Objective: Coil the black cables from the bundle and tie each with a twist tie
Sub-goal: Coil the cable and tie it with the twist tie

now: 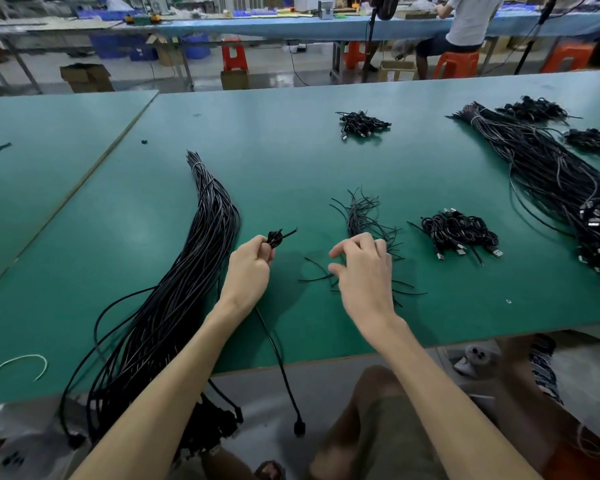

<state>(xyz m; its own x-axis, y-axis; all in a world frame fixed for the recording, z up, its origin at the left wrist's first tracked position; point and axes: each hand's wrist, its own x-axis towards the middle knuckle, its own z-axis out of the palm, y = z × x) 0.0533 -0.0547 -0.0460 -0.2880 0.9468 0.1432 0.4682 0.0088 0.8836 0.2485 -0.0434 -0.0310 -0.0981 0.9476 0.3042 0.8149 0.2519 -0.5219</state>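
My left hand point(252, 268) grips one black cable point(280, 362) near its end, which sticks out past my fingers as a small dark knot. The rest of that cable trails back under my wrist and hangs off the table's front edge. Left of that hand lies the long bundle of black cables point(187, 271), tied near its far tip. My right hand point(362, 268) hovers with loosely spread fingers over the scattered black twist ties point(361, 213) and holds nothing that I can see.
A pile of coiled, tied cables point(459, 233) lies right of the twist ties, another small pile point(362, 123) farther back. A second large cable bundle point(555, 181) fills the far right. A white loop point(18, 365) lies near the green table point(291, 161) front-left edge.
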